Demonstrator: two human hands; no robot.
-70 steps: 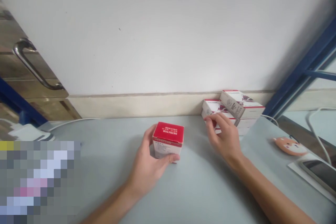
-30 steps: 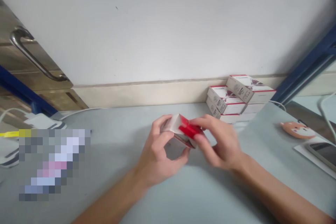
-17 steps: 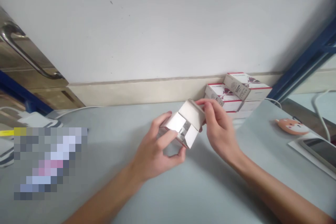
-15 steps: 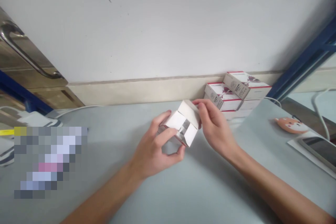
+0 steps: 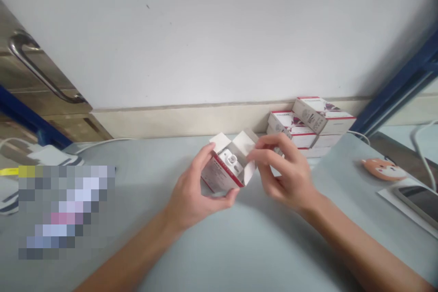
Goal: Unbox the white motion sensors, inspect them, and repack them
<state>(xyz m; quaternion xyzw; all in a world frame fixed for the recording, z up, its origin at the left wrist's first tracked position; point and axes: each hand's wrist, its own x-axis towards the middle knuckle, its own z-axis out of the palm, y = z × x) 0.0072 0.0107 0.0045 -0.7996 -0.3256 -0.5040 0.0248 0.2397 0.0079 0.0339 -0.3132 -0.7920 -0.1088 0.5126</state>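
My left hand (image 5: 191,191) grips a small white and red cardboard box (image 5: 221,175) from its left side, thumb at the near edge and fingers along the far-left edge. The box top is open, with flaps (image 5: 221,140) standing up and outward. Inside sits a white plastic part (image 5: 233,159) with a raised squarish loop; its lower portion is hidden. On the box's right side, my right hand (image 5: 282,166) is closed, its curled fingertips at a flap (image 5: 249,172). The thumb tip is partly hidden.
Several similar red-and-white boxes (image 5: 310,130) are stacked against the wall at the back right. On the right lie an orange animal-face item (image 5: 385,169) and a phone (image 5: 417,200). A white adapter (image 5: 54,155) with a cable and a blurred-out item (image 5: 68,210) occupy the left.
The box flaps have been opened outward, exposing the white part inside. My right hand has shifted from the far flap to the right-hand flap, and my left index finger has left the top.
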